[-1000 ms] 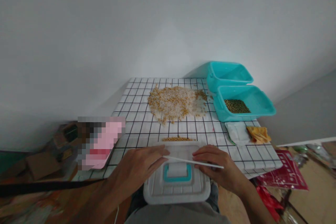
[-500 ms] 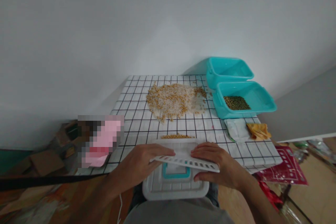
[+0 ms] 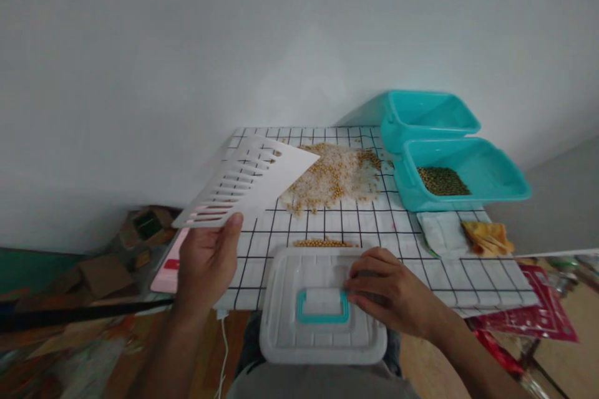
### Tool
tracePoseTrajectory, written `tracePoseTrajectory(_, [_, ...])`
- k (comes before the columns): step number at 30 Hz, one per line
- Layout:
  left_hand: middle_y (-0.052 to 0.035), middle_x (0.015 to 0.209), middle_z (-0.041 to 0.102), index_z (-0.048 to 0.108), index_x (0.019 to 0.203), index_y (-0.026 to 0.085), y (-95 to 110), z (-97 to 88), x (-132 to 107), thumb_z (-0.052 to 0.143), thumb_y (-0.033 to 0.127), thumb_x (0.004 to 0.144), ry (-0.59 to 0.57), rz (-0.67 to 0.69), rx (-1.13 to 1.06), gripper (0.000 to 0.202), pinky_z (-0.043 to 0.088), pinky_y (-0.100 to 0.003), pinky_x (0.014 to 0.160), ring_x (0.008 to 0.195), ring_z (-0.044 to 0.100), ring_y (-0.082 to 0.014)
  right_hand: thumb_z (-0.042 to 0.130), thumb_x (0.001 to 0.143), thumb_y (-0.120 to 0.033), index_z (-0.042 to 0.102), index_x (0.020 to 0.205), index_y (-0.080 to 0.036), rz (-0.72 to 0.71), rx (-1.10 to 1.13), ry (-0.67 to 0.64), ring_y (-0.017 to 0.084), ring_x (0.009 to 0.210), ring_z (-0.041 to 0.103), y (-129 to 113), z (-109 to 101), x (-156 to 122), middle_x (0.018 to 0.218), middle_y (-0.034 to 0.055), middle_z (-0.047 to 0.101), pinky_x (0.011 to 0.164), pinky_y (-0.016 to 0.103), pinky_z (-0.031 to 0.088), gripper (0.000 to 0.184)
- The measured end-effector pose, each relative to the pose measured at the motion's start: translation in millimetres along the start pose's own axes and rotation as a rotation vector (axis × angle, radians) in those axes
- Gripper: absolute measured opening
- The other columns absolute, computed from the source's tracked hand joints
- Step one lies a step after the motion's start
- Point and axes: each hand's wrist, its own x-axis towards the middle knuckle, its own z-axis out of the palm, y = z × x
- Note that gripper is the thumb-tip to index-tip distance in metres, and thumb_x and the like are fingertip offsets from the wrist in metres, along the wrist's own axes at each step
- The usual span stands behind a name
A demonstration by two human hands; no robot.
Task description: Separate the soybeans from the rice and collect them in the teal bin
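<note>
My left hand (image 3: 208, 259) is closed on the lower edge of a white slotted plastic sheet (image 3: 276, 174), thumb on its face. Tilted, the sheet is raised over the table's left side and hides part of the grain behind it. A lidded white plastic box (image 3: 322, 336) with a teal handle (image 3: 322, 317) is at the table's front edge, close to my body. My right hand (image 3: 386, 290) rests on the right part of its lid, fingers bent and slightly apart beside the handle. Behind the box lies a thin row of yellow beans (image 3: 322, 242).
A pile of pale grain mixed with yellow beans (image 3: 334, 174) spreads over the checked tablecloth (image 3: 253, 262). Two teal bins (image 3: 496, 168) stand at the right, the nearer holding green beans (image 3: 442, 181). A white cloth (image 3: 442, 234) and a yellow cloth (image 3: 486, 238) lie before them. A pink object (image 3: 165, 274) is at left.
My left hand has lifted the slotted sheet off the box lid and carried it up and left. My right hand has let go of the sheet and stays on the lid.
</note>
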Motion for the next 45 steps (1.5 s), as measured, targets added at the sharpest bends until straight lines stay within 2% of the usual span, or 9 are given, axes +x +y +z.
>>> tracePoseTrajectory(5, [-0.0074,0.134,0.070,0.064,0.120,0.023,-13.4,24.0,5.8,0.061,0.040,0.098,-0.012,-0.046,-0.047,0.028,0.049,-0.048,0.116,0.127,0.065,-0.0257,0.069,0.093,-0.023,0.076,0.106,-0.025,-0.053,-0.045,0.018,0.022,0.105,0.063,3.1,0.2,3.2,0.101,0.0038,0.073,0.090,0.041,0.051,0.015])
tracePoseTrajectory(12, [-0.0103,0.133,0.067,0.055,0.126,0.021,-24.6,35.2,-1.3,0.054,0.028,0.102,0.017,0.031,0.045,0.025,0.052,-0.044,0.112,0.126,0.065,-0.0235,0.071,0.092,-0.019,0.073,0.106,-0.025,-0.058,-0.055,0.026,0.022,0.101,0.061,3.8,0.8,4.0,0.100,0.0023,0.072,0.085,0.039,0.048,0.016])
tracePoseTrajectory(19, [-0.0045,0.110,0.075,0.067,0.110,0.021,-13.0,27.2,-19.4,0.068,0.030,0.094,0.216,-0.067,0.222,0.018,0.055,-0.051,0.107,0.107,0.072,-0.0246,0.072,0.091,-0.021,0.072,0.106,-0.026,-0.082,-0.087,0.014,0.020,0.100,0.061,5.5,1.7,5.5,0.101,0.0015,0.072,0.083,0.036,0.049,0.016])
tracePoseTrajectory(21, [-0.0044,0.113,0.074,0.067,0.108,0.022,-11.9,21.2,-24.4,0.068,0.030,0.093,0.221,-0.107,0.189,0.017,0.055,-0.053,0.107,0.104,0.072,-0.0249,0.072,0.091,-0.022,0.073,0.105,-0.026,-0.101,-0.111,0.016,0.020,0.099,0.063,7.1,1.7,5.1,0.101,0.0016,0.073,0.083,0.035,0.050,0.014])
tracePoseTrajectory(26, [-0.0074,0.124,0.071,0.065,0.113,0.023,-17.6,1.6,-36.4,0.071,0.029,0.090,0.202,-0.157,0.176,0.025,0.047,-0.057,0.115,0.120,0.066,-0.0295,0.072,0.091,-0.024,0.075,0.105,-0.028,-0.081,-0.128,0.008,0.020,0.097,0.065,7.8,2.6,1.0,0.103,0.0014,0.074,0.083,0.034,0.051,0.014])
tracePoseTrajectory(29, [-0.0089,0.124,0.072,0.065,0.119,0.023,-25.6,-7.1,-42.3,0.074,0.032,0.087,0.252,-0.175,0.199,0.035,0.052,-0.054,0.111,0.117,0.069,-0.0305,0.071,0.093,-0.026,0.076,0.102,-0.028,-0.036,-0.082,0.050,0.019,0.095,0.065,4.8,4.3,1.1,0.100,0.0009,0.075,0.083,0.034,0.049,0.011])
tracePoseTrajectory(31, [-0.0080,0.117,0.076,0.069,0.115,0.023,-29.0,-9.9,-44.6,0.075,0.031,0.085,0.279,-0.146,0.249,0.032,0.055,-0.051,0.107,0.109,0.073,-0.0294,0.070,0.094,-0.027,0.075,0.101,-0.027,-0.006,-0.057,0.067,0.018,0.096,0.064,2.7,5.5,2.4,0.099,-0.0002,0.074,0.085,0.033,0.047,0.009])
tracePoseTrajectory(36, [-0.0071,0.100,0.080,0.074,0.100,0.019,-26.3,-9.7,-46.1,0.074,0.032,0.083,0.223,-0.093,0.373,0.022,0.063,-0.043,0.091,0.095,0.076,-0.0275,0.070,0.095,-0.024,0.074,0.100,-0.026,-0.016,-0.036,0.073,0.016,0.100,0.060,2.7,6.6,2.7,0.102,-0.0027,0.072,0.089,0.033,0.042,0.007])
tracePoseTrajectory(45, [-0.0057,0.104,0.079,0.073,0.102,0.021,-22.2,-2.5,-42.8,0.069,0.038,0.087,0.169,-0.095,0.410,0.023,0.062,-0.041,0.093,0.101,0.075,-0.0265,0.071,0.094,-0.023,0.073,0.103,-0.024,-0.043,-0.033,0.045,0.018,0.102,0.057,7.4,6.2,0.3,0.104,-0.0018,0.071,0.089,0.034,0.041,0.009])
